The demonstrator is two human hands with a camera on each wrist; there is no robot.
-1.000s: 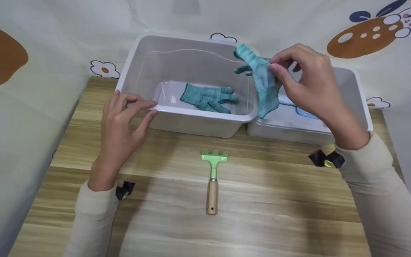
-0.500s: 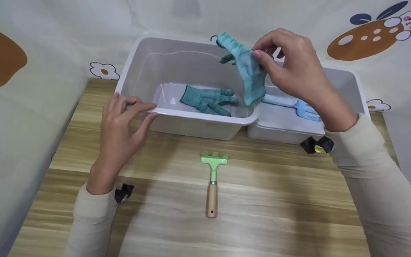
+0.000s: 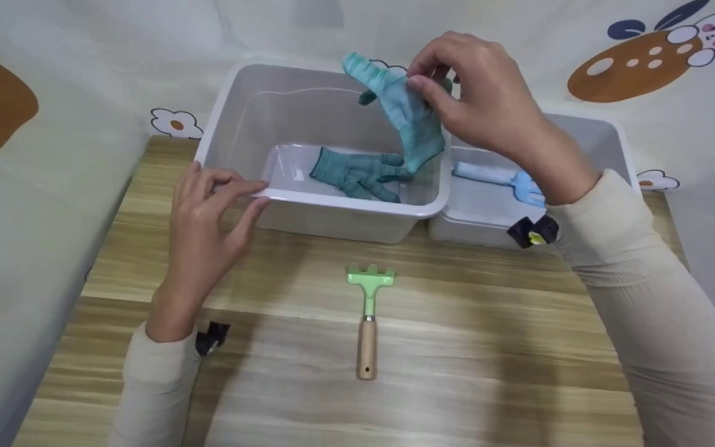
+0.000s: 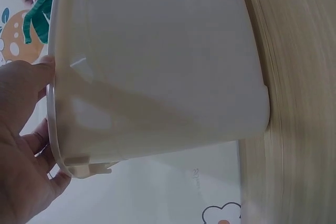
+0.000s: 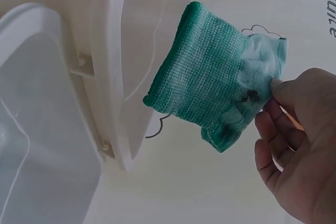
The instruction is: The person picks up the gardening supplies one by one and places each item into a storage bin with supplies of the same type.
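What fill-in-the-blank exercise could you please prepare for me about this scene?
1. The right hand pinches a teal ____.
2. The small rake has a head coloured ____.
3. In the head view, the blue fork lies in the bin on the ____.

Missing words: glove; green; right.

Side by side at the back

The left bin and the right bin sit next to each other at the far end of the table. One glove lies in the left bin. A second glove is in the right hand, up over that bin's right side. The left hand is at its front left edge. A fork lies in the right bin. A rake lies on the table, in front of the left bin.
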